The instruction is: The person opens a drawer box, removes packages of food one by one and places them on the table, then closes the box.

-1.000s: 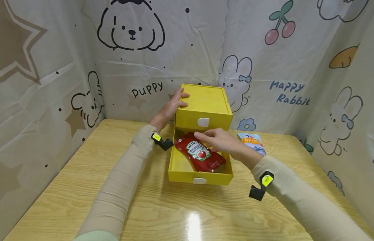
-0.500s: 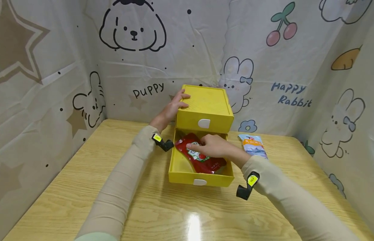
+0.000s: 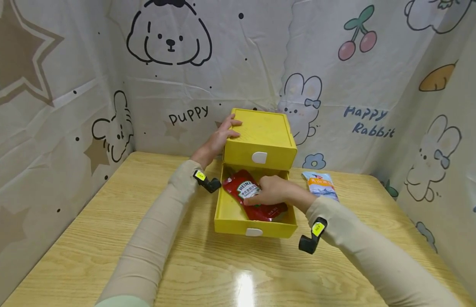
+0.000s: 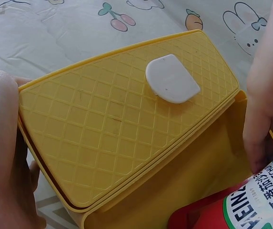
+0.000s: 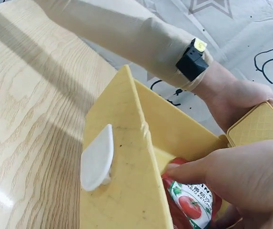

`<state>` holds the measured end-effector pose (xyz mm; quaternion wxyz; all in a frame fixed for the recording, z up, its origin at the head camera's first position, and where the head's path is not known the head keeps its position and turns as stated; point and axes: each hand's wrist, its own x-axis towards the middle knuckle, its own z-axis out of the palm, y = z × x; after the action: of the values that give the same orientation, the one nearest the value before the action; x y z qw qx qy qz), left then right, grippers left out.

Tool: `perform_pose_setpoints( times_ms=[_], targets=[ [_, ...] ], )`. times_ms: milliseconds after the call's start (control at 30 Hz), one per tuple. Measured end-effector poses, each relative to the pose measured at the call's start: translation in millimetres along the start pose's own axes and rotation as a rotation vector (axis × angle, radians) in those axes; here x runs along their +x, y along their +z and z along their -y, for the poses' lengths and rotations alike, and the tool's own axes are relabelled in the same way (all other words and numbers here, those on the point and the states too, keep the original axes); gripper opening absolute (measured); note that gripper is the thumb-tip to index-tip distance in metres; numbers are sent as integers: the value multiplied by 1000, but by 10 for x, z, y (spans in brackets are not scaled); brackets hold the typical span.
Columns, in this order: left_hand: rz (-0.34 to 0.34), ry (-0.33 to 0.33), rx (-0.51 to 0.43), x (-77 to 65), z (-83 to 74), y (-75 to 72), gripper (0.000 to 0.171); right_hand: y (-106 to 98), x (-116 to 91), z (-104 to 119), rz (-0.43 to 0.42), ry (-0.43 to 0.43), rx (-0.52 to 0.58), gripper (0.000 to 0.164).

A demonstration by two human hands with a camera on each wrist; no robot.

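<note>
Cartoon backdrop (image 3: 261,55) all around, puppies and bunnies everywhere, and a wood-grain tabletop (image 3: 199,264) with a yellow box (image 3: 264,128) at its back, so let's measure everything off that box. Starting at its left: the person's left hand (image 3: 218,138) rests on the box's upper left edge, a couple of fingers lying on the top, spread a bit apart and not wrapped around anything. Out of the box's front sticks the lower drawer (image 3: 230,227), with a white pull tab (image 3: 254,232) on its front wall.

Ketchup pouch (image 3: 243,187) is lying in that drawer, label up, long axis running diagonally from the back left, close to the box, to the front right. Right hand (image 3: 276,192) comes in from the box's right side and is way nearer to it than the left. Its pouch is directly underneath: thumb on the near left edge, the other fingers over the far side, so they hold it crosswise around the middle. Can't tell how hard they squeeze. Last thing, right of the box: a blue-and-orange packet (image 3: 322,185) on the tabletop, partly behind the right forearm.
</note>
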<state>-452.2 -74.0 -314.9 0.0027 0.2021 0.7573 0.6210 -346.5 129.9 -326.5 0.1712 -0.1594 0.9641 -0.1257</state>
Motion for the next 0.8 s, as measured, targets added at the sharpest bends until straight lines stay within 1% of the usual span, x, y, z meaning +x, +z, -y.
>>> perform_pose_setpoints(
  times_ms=[100,167,267,333,400,500,633,800],
  targets=[
    [0,-2,0,2,0,-2,54,29,6,23,-4,-12,-30,50],
    [1,-5,0,4,2,-2,54,49,6,34,-12,-24,-23,55],
    [1,-8,2,5,1,-6,54,72,-5,35,-32,-35,27,69],
    [0,-9,3,4,0,-7,54,87,-6,15,-43,-36,98,75],
    [1,-10,5,1,-2,-8,54,100,-2,-14,-52,-38,165,73],
    [2,-4,11,1,-6,-5,53,113,6,-59,-63,-62,249,63],
    [14,30,34,-6,-11,-22,51,111,16,-70,-76,-98,347,53],
    [41,71,79,-7,-23,-40,49,98,15,-49,-85,-97,462,45]
  ],
)
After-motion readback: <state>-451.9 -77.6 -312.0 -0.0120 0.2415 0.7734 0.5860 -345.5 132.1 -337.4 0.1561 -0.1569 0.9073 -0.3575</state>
